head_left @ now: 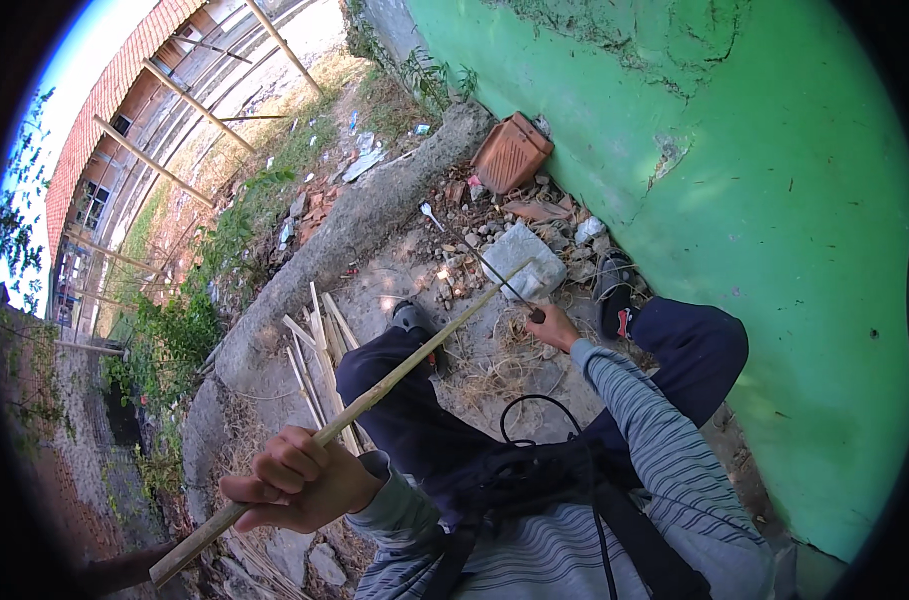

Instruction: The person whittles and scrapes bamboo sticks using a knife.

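Observation:
My left hand [299, 480] is closed round the lower part of a long bamboo stick [394, 378], which slants up and to the right across my leg. Its far tip comes over a pale stone block [524, 262]; I cannot tell whether they touch. In my right hand [554, 328] is a long thin tool [464, 243] with a dark handle, perhaps a blade seen edge-on. It points up and left from my fist, and the stick crosses it near the block. A whitish spot shows at its far end.
Split bamboo strips [324, 345] lie left of my legs. A low rough concrete kerb [374, 195] curves along the left, and a green wall [774, 250] rises on the right. A broken orange roof tile [512, 155] leans there among rubble. A black cable [534, 398] loops over my lap.

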Available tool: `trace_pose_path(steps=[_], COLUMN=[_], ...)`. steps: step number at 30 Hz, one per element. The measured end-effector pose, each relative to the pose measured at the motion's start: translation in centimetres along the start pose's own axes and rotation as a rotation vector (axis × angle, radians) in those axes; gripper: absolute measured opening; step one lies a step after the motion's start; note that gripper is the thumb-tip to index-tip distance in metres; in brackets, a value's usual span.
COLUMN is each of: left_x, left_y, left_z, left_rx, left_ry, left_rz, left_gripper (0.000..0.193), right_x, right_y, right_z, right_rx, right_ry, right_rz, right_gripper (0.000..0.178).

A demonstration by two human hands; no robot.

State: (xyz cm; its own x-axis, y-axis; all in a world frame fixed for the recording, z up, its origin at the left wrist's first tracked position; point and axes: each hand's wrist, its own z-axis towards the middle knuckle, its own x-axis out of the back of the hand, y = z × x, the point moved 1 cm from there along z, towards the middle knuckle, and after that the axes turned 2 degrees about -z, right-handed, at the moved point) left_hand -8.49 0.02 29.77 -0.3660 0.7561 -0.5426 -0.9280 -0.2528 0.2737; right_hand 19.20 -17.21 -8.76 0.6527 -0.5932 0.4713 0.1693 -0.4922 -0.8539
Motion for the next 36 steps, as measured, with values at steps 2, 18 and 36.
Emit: trace_pose_path(steps=[2, 18, 36], left_x=[0.4, 0.5, 2.3], left_y=[0.2, 0.8, 0.1], left_z=[0.0, -0.8, 0.2], left_rx=[0.017, 0.047, 0.058], left_ry=[-0.02, -0.081, -0.027], left_rz=[-0.021, -0.101, -0.117], left_gripper=[0.049, 0.05, 0.049], right_x=[0.3, -2.6, -0.7], right_y=[0.1, 3.1, 6.7], right_z=[0.4, 0.8, 2.8], right_rx=[-0.002, -0.235, -0.45], right_ry=[0.058, 0.011, 0.002], right_rz=[-0.06, 0.053, -0.004], right_gripper=[0.035, 0.033, 0.034])
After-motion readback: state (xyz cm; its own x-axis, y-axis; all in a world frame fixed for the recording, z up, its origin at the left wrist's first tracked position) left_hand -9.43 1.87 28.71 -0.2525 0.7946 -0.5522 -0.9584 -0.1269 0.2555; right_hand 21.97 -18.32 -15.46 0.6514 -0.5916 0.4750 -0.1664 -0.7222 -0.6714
